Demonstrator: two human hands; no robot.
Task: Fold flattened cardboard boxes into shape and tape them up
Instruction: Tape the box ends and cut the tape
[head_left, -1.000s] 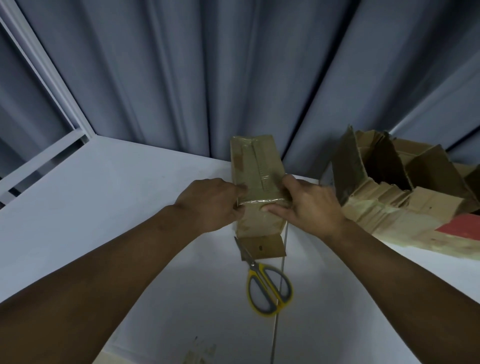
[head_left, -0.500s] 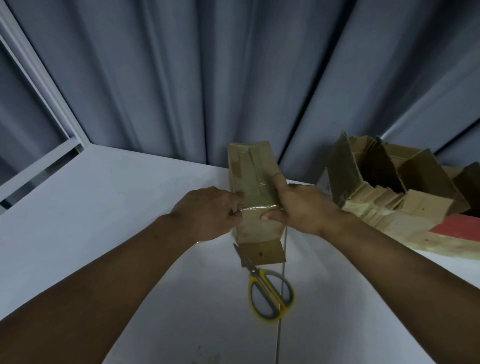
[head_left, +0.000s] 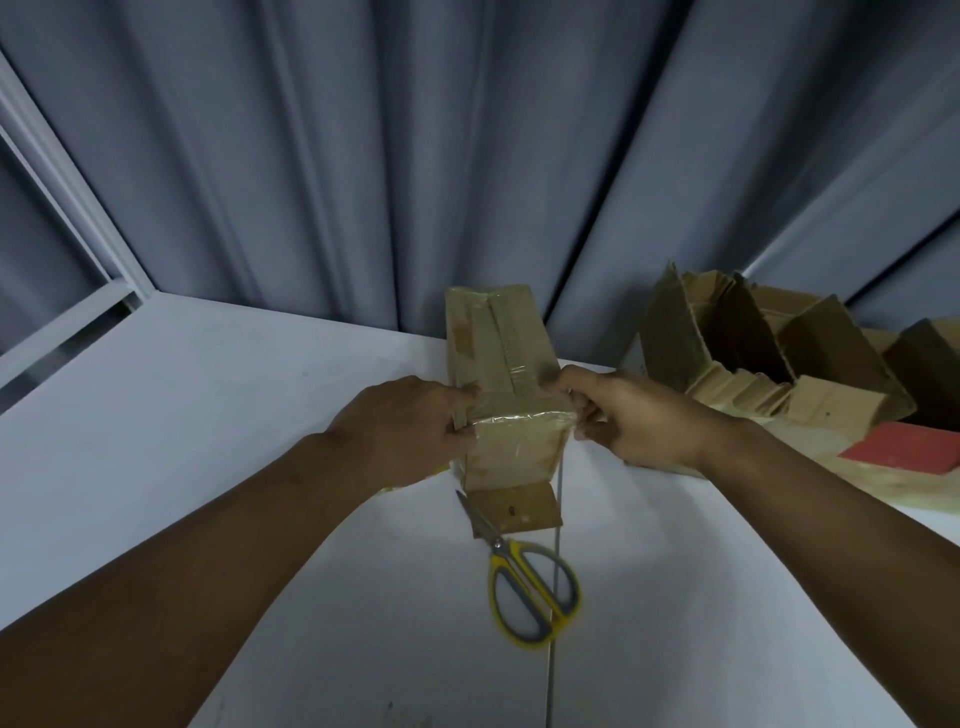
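A small brown cardboard box (head_left: 498, 343) stands on the white table (head_left: 208, 415), its top seam taped and clear tape wrapped over its near top edge. My left hand (head_left: 410, 426) grips the box's left near corner, thumb on top. My right hand (head_left: 634, 421) holds the right near corner, fingers curled against the side. One loose brown flap (head_left: 519, 509) sticks out flat at the box's base toward me.
Yellow-handled scissors (head_left: 524, 582) lie on the table just in front of the box, blades pointing at the flap. A pile of opened cardboard boxes (head_left: 769, 358) with a red patch (head_left: 904, 447) sits at the right. Grey curtains hang behind; a window frame is at the left.
My right hand has slid from the top of the box to its right near corner. The left hand stays on the left corner. The box has barely moved.
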